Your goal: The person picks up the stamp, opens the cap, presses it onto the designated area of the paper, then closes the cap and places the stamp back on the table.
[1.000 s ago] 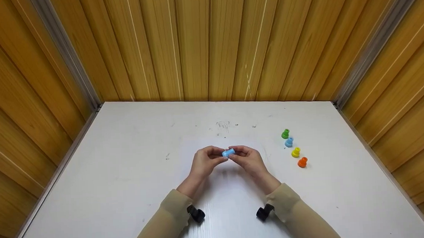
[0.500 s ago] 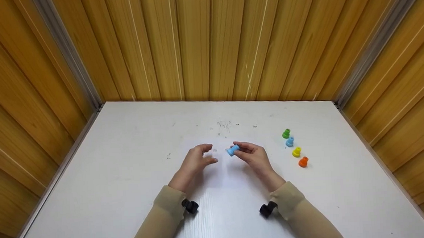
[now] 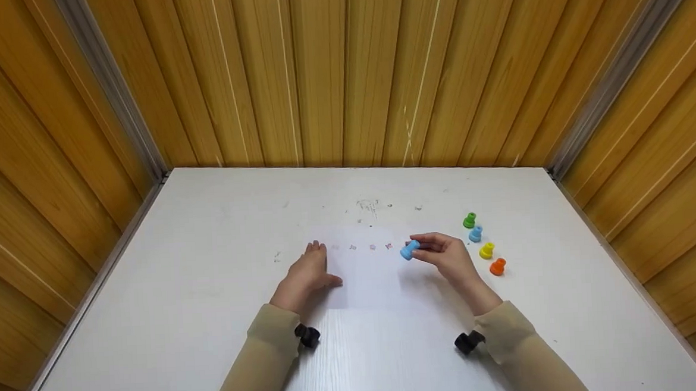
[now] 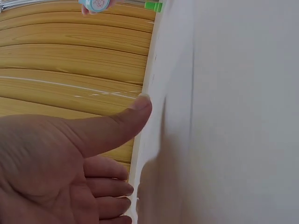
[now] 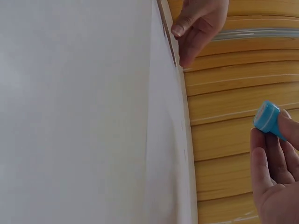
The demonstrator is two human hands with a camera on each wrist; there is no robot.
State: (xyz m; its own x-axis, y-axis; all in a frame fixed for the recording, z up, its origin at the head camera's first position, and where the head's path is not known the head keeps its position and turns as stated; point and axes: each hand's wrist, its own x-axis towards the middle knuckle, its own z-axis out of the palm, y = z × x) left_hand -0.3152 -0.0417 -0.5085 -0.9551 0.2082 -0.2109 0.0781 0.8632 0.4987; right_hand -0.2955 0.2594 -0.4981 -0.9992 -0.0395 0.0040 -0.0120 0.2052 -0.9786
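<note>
My right hand (image 3: 446,254) pinches a small light blue stamp (image 3: 410,250) between thumb and fingers, above the right part of a white paper sheet (image 3: 367,284). The stamp's printing face, with a pinkish pattern, shows in the left wrist view as the stamp (image 4: 98,4) points toward that camera. On the sheet runs a row of several small stamped marks (image 3: 373,247). My left hand (image 3: 305,274) lies over the sheet's left edge, fingers straight and thumb spread, holding nothing. Whether it touches the paper I cannot tell.
To the right of my right hand stand several more stamps in a slanting line: green (image 3: 469,220), light blue (image 3: 475,234), yellow (image 3: 487,251) and orange (image 3: 497,266). The white table (image 3: 207,244) has dark smudges behind the sheet. Wood-patterned walls (image 3: 341,70) enclose the back and sides.
Both hands held the blue stamp at first. My left hand let go and moved left to the paper's edge. The right hand carried the stamp to the right, uncovering the row of marks.
</note>
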